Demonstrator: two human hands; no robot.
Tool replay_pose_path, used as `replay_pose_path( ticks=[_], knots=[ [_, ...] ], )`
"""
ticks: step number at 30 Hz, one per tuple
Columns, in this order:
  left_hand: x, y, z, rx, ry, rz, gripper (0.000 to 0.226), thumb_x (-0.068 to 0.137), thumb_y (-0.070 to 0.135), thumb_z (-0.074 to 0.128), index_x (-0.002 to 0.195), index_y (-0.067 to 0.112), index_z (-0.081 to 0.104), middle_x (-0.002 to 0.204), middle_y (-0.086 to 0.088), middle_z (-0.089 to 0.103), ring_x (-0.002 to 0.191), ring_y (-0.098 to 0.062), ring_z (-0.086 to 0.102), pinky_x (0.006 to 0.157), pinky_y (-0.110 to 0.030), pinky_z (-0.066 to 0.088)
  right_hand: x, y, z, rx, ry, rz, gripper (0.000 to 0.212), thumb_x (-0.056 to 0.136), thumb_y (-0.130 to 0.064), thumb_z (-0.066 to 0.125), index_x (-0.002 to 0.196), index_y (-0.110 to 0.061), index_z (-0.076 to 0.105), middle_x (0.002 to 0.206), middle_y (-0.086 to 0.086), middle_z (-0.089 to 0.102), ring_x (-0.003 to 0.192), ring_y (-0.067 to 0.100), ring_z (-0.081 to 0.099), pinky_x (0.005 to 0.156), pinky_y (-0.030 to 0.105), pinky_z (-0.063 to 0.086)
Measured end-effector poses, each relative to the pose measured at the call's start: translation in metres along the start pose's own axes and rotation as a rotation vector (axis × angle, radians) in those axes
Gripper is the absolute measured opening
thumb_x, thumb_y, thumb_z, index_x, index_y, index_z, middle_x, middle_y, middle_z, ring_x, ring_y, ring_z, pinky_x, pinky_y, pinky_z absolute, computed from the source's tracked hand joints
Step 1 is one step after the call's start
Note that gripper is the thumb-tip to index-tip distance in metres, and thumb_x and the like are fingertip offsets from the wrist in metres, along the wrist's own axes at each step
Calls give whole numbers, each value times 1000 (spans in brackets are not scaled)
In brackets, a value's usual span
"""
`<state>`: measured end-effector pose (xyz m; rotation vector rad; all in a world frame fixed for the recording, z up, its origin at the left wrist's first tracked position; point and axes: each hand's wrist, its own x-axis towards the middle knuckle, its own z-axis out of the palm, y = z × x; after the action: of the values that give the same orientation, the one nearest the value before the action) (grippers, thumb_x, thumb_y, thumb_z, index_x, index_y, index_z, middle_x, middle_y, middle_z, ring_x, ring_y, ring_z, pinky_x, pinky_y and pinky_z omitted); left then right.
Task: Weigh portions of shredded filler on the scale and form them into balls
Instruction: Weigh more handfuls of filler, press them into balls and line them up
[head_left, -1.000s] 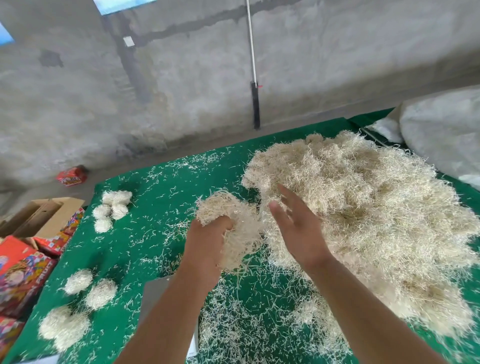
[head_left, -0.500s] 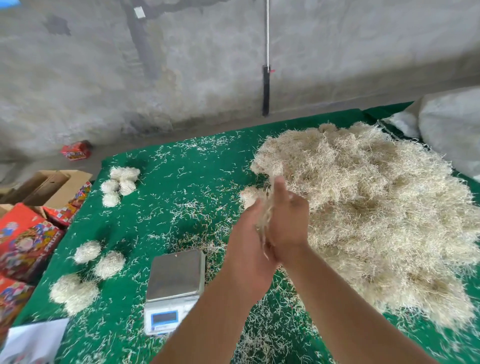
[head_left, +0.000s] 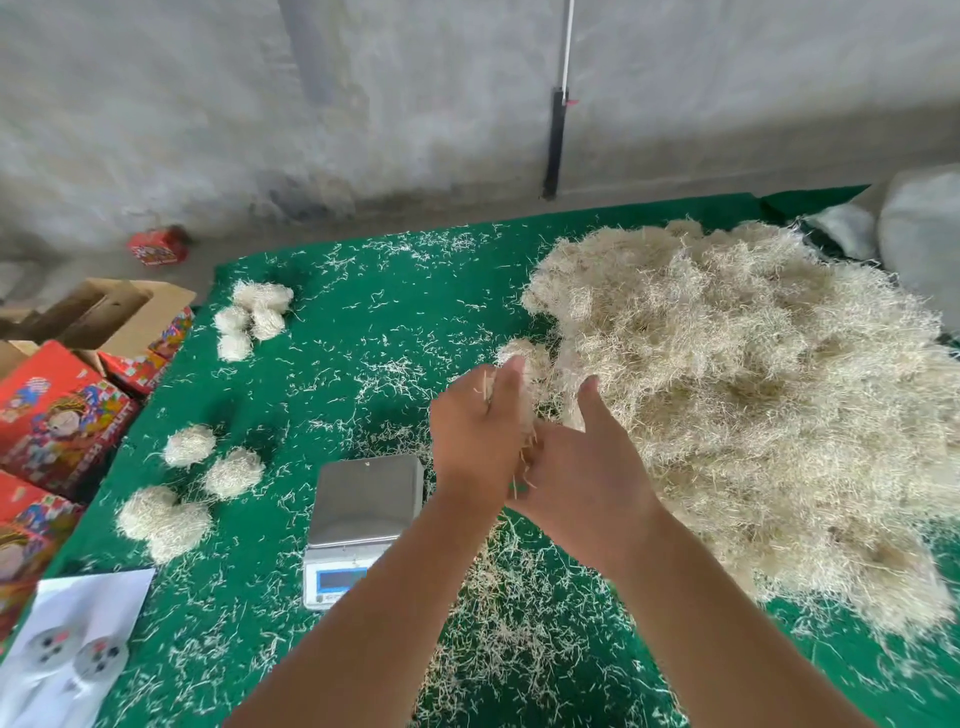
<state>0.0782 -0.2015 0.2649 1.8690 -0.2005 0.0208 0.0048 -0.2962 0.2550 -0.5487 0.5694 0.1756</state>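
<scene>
A big pile of pale shredded filler covers the right half of the green cloth. My left hand and my right hand are held together above the cloth, left of the pile, cupped round a small filler portion that pokes out above the fingers. My right fingers are hidden behind the left hand. The steel-topped scale stands just left of my left wrist, its pan bare apart from a stray strand. Finished filler balls lie in two groups, one far left and one near left.
Red printed cartons and an open cardboard box stand off the cloth's left edge. A white paper sheet lies at the near left corner. A white sack sits at the far right. Loose strands litter the cloth.
My left hand lifted a clump from the pile's edge and my right hand closed against it. Both hands drew back toward me, and the view tilted down, bringing the scale into sight.
</scene>
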Motion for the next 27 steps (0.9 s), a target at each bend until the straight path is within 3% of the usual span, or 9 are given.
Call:
replay_pose_path(
  ticks=[2, 6, 9, 12, 16, 19, 22, 25, 27],
  knots=[
    [12, 8, -7, -258, 107, -210, 46, 91, 63, 63, 71, 22, 56, 63, 3, 55, 57, -21, 51, 49, -40, 53, 0, 8, -16, 3, -123, -55, 88, 96, -78, 34, 151, -11, 48, 136, 27, 64, 129, 43, 59, 119, 64, 35],
    [28, 23, -20, -395, 170, -440, 30, 98, 58, 61, 99, 35, 79, 66, 15, 56, 55, -9, 45, 49, -26, 48, 2, 36, -20, -386, -44, -184, 84, 83, -85, 48, 141, -25, 56, 138, 5, 68, 132, 27, 62, 116, 61, 40],
    [28, 38, -24, -564, 126, -547, 25, 95, 62, 62, 99, 45, 81, 79, 17, 75, 66, -13, 49, 57, -30, 51, 0, 51, -16, -896, -138, -237, 58, 88, -80, 50, 99, -25, 67, 89, -3, 79, 82, 20, 75, 86, 36, 62],
    [32, 44, -36, -677, 81, -556, 37, 98, 47, 68, 125, 22, 73, 119, -6, 77, 106, -27, 72, 89, -45, 59, 8, 49, -25, -1227, 37, -409, 61, 99, -71, 46, 74, -17, 63, 54, -11, 52, 50, 11, 43, 54, 15, 39],
    [36, 41, -58, -790, 49, -553, 17, 103, 13, 53, 97, 12, 68, 75, -4, 57, 58, -19, 58, 54, -27, 53, 25, 28, -56, -851, 351, -316, 31, 110, -22, 50, 117, 2, 68, 63, -11, 53, 54, 3, 43, 54, 19, 36],
    [20, 32, -54, -735, 49, -634, 22, 104, 21, 50, 91, 17, 67, 76, 1, 55, 60, -15, 54, 55, -31, 46, 19, 22, -38, -485, 285, -237, 26, 108, -14, 49, 110, -11, 74, 82, 6, 72, 67, 15, 63, 64, 29, 56],
    [-8, 22, -34, -578, -38, -427, 32, 101, 16, 52, 90, 26, 81, 79, -8, 71, 65, -21, 70, 55, -32, 56, 8, 26, 3, -439, 189, -146, 30, 107, -3, 46, 115, -19, 70, 111, 8, 73, 103, 18, 72, 89, 36, 62],
    [-38, 12, -21, -323, -126, -141, 26, 103, 25, 53, 101, 36, 77, 85, -7, 77, 70, -22, 73, 58, -34, 60, -1, 30, 18, -233, -12, -68, 36, 107, -4, 43, 86, -15, 70, 67, 0, 67, 51, 3, 66, 48, 14, 53],
    [-55, 7, -20, -274, -266, -49, 13, 101, 43, 62, 111, 44, 69, 76, -9, 76, 52, -19, 70, 45, -32, 57, -4, 27, 23, -221, -4, -116, 26, 108, -21, 48, 94, -12, 67, 68, 4, 70, 47, 9, 68, 44, 23, 57]
  ],
)
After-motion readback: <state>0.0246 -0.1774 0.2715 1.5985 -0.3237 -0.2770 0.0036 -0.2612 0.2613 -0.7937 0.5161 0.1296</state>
